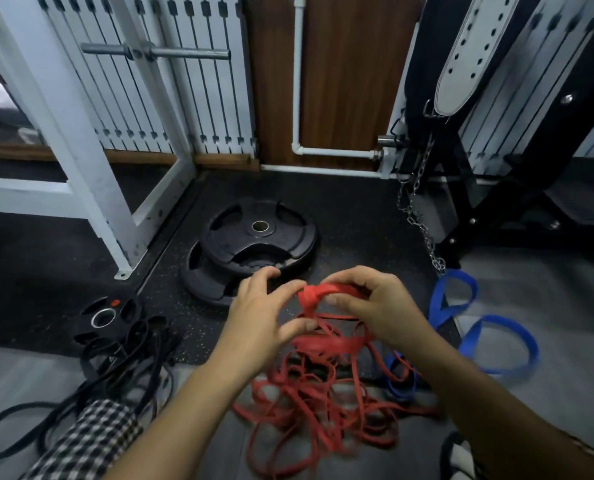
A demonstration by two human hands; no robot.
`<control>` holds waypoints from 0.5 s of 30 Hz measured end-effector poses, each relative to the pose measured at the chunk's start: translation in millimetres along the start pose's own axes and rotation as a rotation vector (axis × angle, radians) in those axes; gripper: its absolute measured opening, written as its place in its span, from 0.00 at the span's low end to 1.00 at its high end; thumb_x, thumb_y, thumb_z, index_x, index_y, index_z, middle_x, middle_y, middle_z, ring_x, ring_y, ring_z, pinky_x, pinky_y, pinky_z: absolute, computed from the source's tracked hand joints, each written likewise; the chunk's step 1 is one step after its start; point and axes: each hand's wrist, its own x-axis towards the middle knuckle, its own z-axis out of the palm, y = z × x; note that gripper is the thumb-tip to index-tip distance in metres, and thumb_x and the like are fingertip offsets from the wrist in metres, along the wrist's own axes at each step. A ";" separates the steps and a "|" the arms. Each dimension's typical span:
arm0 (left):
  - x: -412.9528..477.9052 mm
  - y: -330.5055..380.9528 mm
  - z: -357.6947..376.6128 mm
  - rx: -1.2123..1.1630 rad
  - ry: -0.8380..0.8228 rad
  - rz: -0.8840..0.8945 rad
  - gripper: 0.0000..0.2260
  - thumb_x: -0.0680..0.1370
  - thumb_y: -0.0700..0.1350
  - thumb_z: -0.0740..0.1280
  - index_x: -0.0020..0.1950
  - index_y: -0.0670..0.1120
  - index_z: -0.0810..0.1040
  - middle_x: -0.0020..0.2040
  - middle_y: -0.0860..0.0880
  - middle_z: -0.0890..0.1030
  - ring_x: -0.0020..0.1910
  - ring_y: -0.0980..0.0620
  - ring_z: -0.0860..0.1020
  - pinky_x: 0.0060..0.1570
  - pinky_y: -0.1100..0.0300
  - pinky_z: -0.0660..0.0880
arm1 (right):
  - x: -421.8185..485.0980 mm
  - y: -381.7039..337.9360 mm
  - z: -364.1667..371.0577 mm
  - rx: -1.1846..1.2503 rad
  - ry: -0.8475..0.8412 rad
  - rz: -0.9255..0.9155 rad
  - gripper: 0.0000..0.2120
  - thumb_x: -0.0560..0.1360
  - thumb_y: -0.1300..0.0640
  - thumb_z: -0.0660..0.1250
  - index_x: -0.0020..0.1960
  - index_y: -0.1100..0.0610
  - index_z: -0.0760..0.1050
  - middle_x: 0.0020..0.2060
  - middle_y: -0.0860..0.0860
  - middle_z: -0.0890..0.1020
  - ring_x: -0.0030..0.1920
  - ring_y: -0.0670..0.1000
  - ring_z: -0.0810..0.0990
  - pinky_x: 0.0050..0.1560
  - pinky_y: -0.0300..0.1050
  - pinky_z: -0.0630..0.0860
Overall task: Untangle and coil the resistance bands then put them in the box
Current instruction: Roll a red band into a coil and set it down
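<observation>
A tangle of red resistance bands [309, 407] lies on the floor in front of me, and part of it is lifted between my hands. My right hand [368, 306] grips a knotted, bunched end of a red band at the top. My left hand [260, 320] pinches a red strand just left of that knot with thumb and fingers. A wide blue band [489, 341] loops in a figure-eight on the floor to the right, its end running under the red tangle. Black bands [115, 375] lie piled at lower left. No box is in view.
Two stacked black weight plates [254, 244] lie on the rubber mat beyond my hands, and a smaller plate [105, 317] sits at left. A white rack frame [91, 174] stands left. A black bench with a hanging chain [423, 223] stands right.
</observation>
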 end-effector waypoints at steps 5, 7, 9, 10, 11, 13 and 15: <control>10.8 2.7 -2.6 -0.340 -0.066 0.004 0.14 0.71 0.45 0.73 0.53 0.59 0.77 0.49 0.56 0.74 0.46 0.56 0.75 0.49 0.68 0.69 | 4.6 8.8 -2.9 -0.031 -0.046 0.037 0.11 0.69 0.60 0.73 0.43 0.43 0.78 0.40 0.47 0.79 0.41 0.41 0.78 0.42 0.31 0.73; 14.0 3.0 -2.2 -0.341 -0.060 -0.012 0.15 0.71 0.45 0.72 0.53 0.59 0.75 0.49 0.57 0.72 0.45 0.56 0.74 0.45 0.73 0.68 | 5.0 13.5 -2.5 -0.058 -0.044 0.036 0.10 0.69 0.60 0.73 0.45 0.45 0.80 0.39 0.47 0.79 0.40 0.41 0.76 0.42 0.30 0.72; 15.5 2.9 -0.4 -0.321 -0.046 -0.020 0.18 0.71 0.44 0.72 0.59 0.54 0.76 0.49 0.55 0.73 0.48 0.54 0.75 0.49 0.70 0.69 | 5.1 14.7 -0.7 -0.036 -0.051 0.038 0.09 0.69 0.59 0.73 0.45 0.46 0.80 0.40 0.48 0.79 0.40 0.41 0.76 0.42 0.30 0.72; 15.4 2.4 0.8 -0.326 -0.046 -0.020 0.19 0.71 0.43 0.72 0.62 0.53 0.76 0.50 0.53 0.75 0.49 0.54 0.75 0.52 0.67 0.70 | 5.0 14.6 0.3 -0.013 -0.058 0.046 0.10 0.69 0.59 0.73 0.45 0.46 0.80 0.41 0.49 0.79 0.41 0.42 0.77 0.42 0.31 0.73; 15.3 2.2 1.3 -0.344 -0.060 -0.019 0.20 0.71 0.43 0.73 0.62 0.52 0.76 0.51 0.51 0.77 0.50 0.53 0.76 0.53 0.63 0.71 | 4.9 14.0 1.0 0.012 -0.065 0.055 0.10 0.69 0.59 0.73 0.45 0.45 0.80 0.42 0.50 0.79 0.41 0.43 0.78 0.42 0.31 0.74; 15.0 3.4 1.4 -0.459 -0.090 -0.027 0.15 0.70 0.41 0.73 0.55 0.52 0.79 0.48 0.45 0.80 0.44 0.53 0.78 0.51 0.56 0.74 | 5.2 13.2 2.1 0.083 -0.072 0.065 0.11 0.70 0.60 0.72 0.46 0.46 0.79 0.43 0.51 0.80 0.43 0.44 0.80 0.44 0.33 0.76; 15.1 5.2 -0.1 -0.659 -0.071 -0.075 0.12 0.71 0.37 0.72 0.50 0.50 0.80 0.44 0.44 0.81 0.41 0.54 0.78 0.44 0.61 0.77 | 5.5 13.2 3.7 0.215 -0.075 0.089 0.13 0.69 0.63 0.72 0.48 0.47 0.78 0.46 0.53 0.81 0.46 0.48 0.81 0.46 0.39 0.79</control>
